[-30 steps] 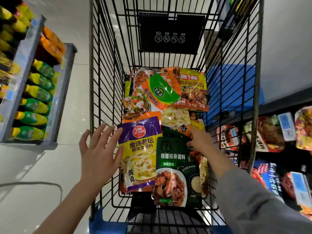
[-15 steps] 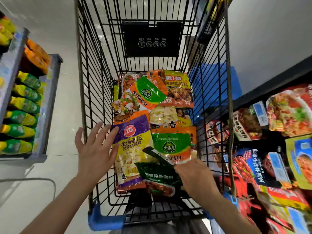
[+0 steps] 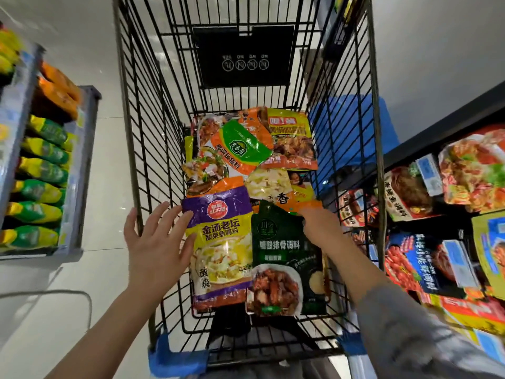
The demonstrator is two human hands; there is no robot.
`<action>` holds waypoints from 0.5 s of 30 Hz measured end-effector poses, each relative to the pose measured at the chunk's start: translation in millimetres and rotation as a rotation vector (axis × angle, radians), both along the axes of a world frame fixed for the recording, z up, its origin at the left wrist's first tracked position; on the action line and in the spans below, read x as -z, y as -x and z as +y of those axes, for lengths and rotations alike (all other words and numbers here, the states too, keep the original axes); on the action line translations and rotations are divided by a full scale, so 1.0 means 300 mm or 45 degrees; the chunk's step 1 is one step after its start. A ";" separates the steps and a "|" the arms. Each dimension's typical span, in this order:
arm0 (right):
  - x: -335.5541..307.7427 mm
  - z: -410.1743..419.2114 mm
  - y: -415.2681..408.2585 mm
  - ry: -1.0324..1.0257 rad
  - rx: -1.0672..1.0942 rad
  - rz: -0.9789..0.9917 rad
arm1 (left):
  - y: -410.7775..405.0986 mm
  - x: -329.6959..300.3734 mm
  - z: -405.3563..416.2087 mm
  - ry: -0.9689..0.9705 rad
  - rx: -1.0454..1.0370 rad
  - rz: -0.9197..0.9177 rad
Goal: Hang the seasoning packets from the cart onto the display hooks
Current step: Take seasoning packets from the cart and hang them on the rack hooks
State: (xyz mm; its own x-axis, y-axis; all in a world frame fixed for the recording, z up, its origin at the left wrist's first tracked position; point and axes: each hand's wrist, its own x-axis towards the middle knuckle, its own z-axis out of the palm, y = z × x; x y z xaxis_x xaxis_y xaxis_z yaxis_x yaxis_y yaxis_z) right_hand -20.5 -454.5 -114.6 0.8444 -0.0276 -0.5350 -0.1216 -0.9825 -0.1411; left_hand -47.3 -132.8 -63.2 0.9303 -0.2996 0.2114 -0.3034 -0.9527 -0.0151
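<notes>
Lower centre of the frame, the right hand (image 3: 319,228) pinches the dark green packet (image 3: 284,258) by its top corner inside the cart (image 3: 128,127); left hand (image 3: 157,247) spread wide beside the purple packet (image 3: 218,242). That corner grip looks slight and could slip or snag neighbouring packets.

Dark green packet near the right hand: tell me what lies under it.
Under the dark green packet an orange packet peeks out at its top edge, beside the right hand that grips its upper corner. The rest beneath is covered.
</notes>
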 end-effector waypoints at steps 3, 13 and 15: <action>0.103 -0.012 -0.070 -0.013 -0.003 0.095 | 0.001 0.002 0.001 0.012 -0.005 -0.002; 0.067 -0.026 -0.053 -0.235 0.100 0.080 | 0.005 0.001 -0.044 -0.152 0.420 0.085; 0.016 -0.019 -0.014 -0.283 0.156 0.013 | -0.029 0.022 -0.116 -0.028 0.406 0.147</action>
